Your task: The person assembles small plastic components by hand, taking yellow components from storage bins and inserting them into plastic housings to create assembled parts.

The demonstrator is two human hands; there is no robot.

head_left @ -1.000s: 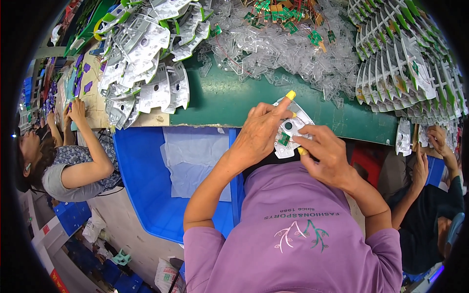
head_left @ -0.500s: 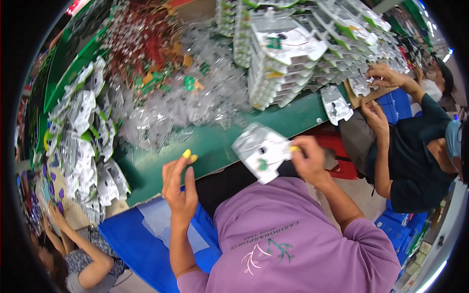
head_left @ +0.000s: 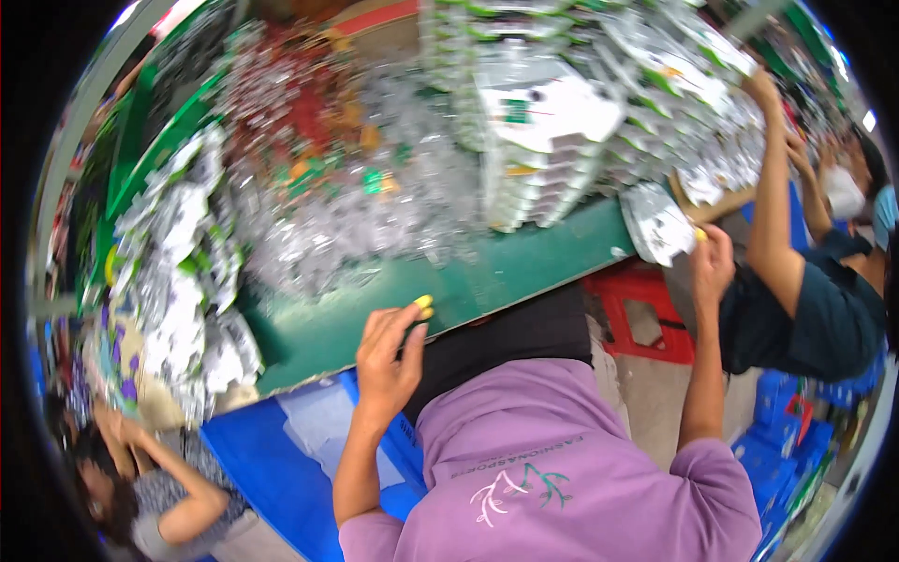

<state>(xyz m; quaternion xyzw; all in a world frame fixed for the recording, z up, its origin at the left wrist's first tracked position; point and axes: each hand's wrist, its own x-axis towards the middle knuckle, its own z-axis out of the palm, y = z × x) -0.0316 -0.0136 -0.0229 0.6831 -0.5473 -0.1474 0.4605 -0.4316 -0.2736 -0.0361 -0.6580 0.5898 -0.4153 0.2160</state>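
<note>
My left hand (head_left: pixel 389 361) is raised just off the near table edge, its fingers loosely apart and nothing in them. Yellow covers sit on some fingertips. Over at the right, my right hand (head_left: pixel 714 267) has its yellow-covered fingertips closed at the edge of a white and silver plastic shell (head_left: pixel 660 225). That shell lies at the table's front edge, beside the co-worker's place. Whether another shell is beneath it I cannot tell, as the picture is blurred.
Small clear plastic parts (head_left: pixel 375 225) are heaped on the green table (head_left: pixel 328 328). Tall stacks of white shells (head_left: pixel 543 122) stand behind; loose shells (head_left: pixel 173 272) pile up at left. A blue bin (head_left: pixel 272 468) and red stool (head_left: pixel 646 314) are below. A co-worker's arm (head_left: pixel 773 178) reaches at right.
My right hand has carried the shell rightward from in front of me to the table edge by the co-worker. My left hand appears slightly farther right. The co-worker's arm has reached up toward the stacks.
</note>
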